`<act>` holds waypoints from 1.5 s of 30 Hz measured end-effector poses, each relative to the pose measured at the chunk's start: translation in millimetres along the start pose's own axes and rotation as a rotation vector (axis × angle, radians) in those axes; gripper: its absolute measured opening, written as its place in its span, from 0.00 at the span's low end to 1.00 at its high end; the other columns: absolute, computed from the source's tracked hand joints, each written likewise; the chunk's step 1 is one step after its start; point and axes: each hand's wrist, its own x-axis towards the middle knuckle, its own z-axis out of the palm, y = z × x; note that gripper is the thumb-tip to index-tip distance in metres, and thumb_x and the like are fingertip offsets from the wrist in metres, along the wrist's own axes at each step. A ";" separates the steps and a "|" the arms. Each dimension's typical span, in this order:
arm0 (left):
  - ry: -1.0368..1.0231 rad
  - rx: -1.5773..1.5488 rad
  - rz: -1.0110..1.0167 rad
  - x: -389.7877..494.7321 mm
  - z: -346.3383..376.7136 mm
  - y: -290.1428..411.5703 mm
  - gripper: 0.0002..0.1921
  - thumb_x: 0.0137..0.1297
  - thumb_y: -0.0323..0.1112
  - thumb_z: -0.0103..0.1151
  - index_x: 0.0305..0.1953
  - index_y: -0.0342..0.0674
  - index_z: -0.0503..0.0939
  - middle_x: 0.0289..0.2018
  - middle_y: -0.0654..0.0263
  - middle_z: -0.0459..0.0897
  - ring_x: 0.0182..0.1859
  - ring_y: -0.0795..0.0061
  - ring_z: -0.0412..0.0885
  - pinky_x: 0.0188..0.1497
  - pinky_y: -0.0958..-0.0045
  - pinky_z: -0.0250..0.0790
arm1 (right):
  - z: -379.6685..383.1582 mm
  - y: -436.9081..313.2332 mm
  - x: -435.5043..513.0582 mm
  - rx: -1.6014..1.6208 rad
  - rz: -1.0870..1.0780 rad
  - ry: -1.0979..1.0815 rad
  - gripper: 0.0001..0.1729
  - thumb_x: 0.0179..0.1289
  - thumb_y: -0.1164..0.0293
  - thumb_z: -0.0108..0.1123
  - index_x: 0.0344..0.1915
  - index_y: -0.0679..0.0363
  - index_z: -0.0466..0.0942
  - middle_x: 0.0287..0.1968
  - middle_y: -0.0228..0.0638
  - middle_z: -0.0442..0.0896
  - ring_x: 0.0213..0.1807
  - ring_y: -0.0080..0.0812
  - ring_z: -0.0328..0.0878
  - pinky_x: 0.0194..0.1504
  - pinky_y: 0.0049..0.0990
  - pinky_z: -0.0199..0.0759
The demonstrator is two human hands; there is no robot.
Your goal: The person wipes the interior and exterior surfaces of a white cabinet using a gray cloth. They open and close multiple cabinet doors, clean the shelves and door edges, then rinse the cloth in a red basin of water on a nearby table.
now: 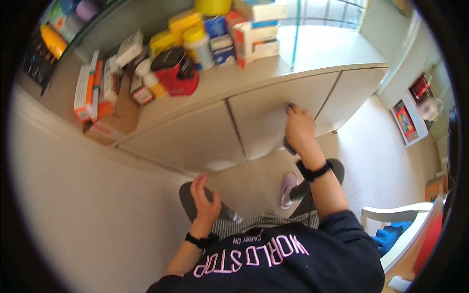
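My right hand (300, 128) is shut on a dark elongated object (289, 147), in front of the pale cabinet door (271, 117). Most of that object is hidden behind my fingers and the hand is blurred, so its kind is unclear. Whether it touches the door I cannot tell. Over my left knee, my left hand (206, 205) is held with its thumb apart from the fingers and nothing in it. Each wrist wears a black band.
On the cabinet top (322, 55) stand medicine boxes (256, 40), a yellow-capped bottle (199, 47), a red item (183, 82) and an open cardboard box (121, 117). A wall (73, 205) borders the left. At right are a white chair (395, 212) and a low white shelf unit (410, 124).
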 end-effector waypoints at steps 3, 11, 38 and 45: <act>-0.058 -0.040 0.033 28.1 14.0 14.5 0.20 0.63 0.23 0.57 0.57 0.35 0.73 0.60 0.47 0.73 0.63 0.48 0.71 0.67 0.55 0.63 | 18.9 100.2 -5.3 0.451 0.197 0.244 0.22 0.59 0.74 0.59 0.55 0.63 0.78 0.54 0.46 0.80 0.57 0.49 0.78 0.56 0.41 0.74; -0.212 -0.231 0.235 104.2 60.2 78.5 0.10 0.75 0.34 0.55 0.36 0.35 0.78 0.49 0.50 0.82 0.50 0.54 0.80 0.54 0.61 0.71 | 27.5 179.8 46.7 1.212 0.295 0.221 0.46 0.54 0.71 0.64 0.74 0.64 0.59 0.73 0.47 0.68 0.64 0.46 0.75 0.63 0.34 0.69; -0.383 -0.258 0.542 174.1 152.5 142.4 0.14 0.61 0.25 0.61 0.50 0.38 0.79 0.58 0.51 0.75 0.59 0.47 0.73 0.62 0.54 0.66 | 14.2 229.0 38.6 -0.722 -0.402 0.151 0.34 0.63 0.73 0.55 0.69 0.69 0.65 0.58 0.41 0.78 0.38 0.36 0.77 0.42 0.33 0.70; -0.576 -0.469 0.452 181.3 268.1 189.6 0.19 0.63 0.21 0.54 0.56 0.35 0.73 0.58 0.49 0.74 0.60 0.47 0.73 0.62 0.56 0.67 | 16.3 286.3 52.8 -1.108 -0.767 0.203 0.35 0.63 0.65 0.59 0.71 0.47 0.68 0.73 0.37 0.64 0.38 0.35 0.80 0.43 0.33 0.67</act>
